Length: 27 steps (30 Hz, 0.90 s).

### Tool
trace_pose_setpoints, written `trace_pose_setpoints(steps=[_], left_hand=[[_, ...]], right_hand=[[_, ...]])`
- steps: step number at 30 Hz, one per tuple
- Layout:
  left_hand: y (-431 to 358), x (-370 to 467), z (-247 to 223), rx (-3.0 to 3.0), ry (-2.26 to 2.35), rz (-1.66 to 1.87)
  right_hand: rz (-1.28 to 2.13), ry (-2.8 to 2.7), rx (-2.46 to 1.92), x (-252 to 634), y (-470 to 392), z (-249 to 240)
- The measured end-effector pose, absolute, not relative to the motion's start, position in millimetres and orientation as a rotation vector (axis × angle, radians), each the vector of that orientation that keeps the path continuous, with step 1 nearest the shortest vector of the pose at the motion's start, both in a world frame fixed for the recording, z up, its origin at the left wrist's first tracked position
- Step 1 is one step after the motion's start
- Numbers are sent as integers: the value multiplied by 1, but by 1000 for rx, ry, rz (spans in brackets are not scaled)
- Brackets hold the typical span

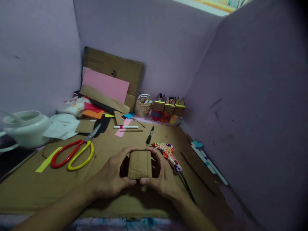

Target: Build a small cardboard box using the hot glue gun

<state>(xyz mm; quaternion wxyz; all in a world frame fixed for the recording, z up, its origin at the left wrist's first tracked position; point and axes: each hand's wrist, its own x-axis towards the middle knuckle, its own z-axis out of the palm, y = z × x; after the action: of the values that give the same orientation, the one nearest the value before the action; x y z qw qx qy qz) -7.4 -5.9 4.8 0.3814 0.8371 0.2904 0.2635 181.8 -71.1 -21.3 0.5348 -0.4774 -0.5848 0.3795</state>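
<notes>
A small brown cardboard box (140, 164) is held between both hands just above the cardboard-covered work surface. My left hand (114, 175) curves around its left side, thumb at the near edge and fingers at the far edge. Mirroring it on the right, my right hand (163, 175) grips the other side the same way. The box's sides and underside are mostly hidden. Close beyond my right hand lies a flower-patterned glue gun (169, 154) with a black cord. Left of my left hand rest scissors (79, 147) with one red and one yellow handle.
A black pen (150, 134) and a white marker (126, 127) lie ahead. At the left stands a white pot (26, 130). Paper and cardboard scraps pile up by a pink sheet (106, 84). A small basket (143, 107) and decorated cardboard figures (169, 109) stand at the back.
</notes>
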Motion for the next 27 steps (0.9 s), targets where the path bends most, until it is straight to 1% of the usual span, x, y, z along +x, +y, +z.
trace_pose_setpoints(steps=[7,10,14,17,21,27], left_hand=[[-5,-9,5,2086,672,667],[-4,-10,2,2031,720,707],[2,-11,-3,1684,620,683],[5,-11,-4,1504,565,665],[4,-10,-3,1529,584,651],[4,-8,-2,1618,710,617]], right_hand=[[933,-1376,-1110,179,-72,-19],[980,-1356,-1064,178,-71,-18],[1031,-1342,-1000,178,-70,-20],[981,-1361,-1030,178,-69,-22],[922,-1383,-1065,179,-70,-24],[598,-1516,-1125,181,-70,-20]])
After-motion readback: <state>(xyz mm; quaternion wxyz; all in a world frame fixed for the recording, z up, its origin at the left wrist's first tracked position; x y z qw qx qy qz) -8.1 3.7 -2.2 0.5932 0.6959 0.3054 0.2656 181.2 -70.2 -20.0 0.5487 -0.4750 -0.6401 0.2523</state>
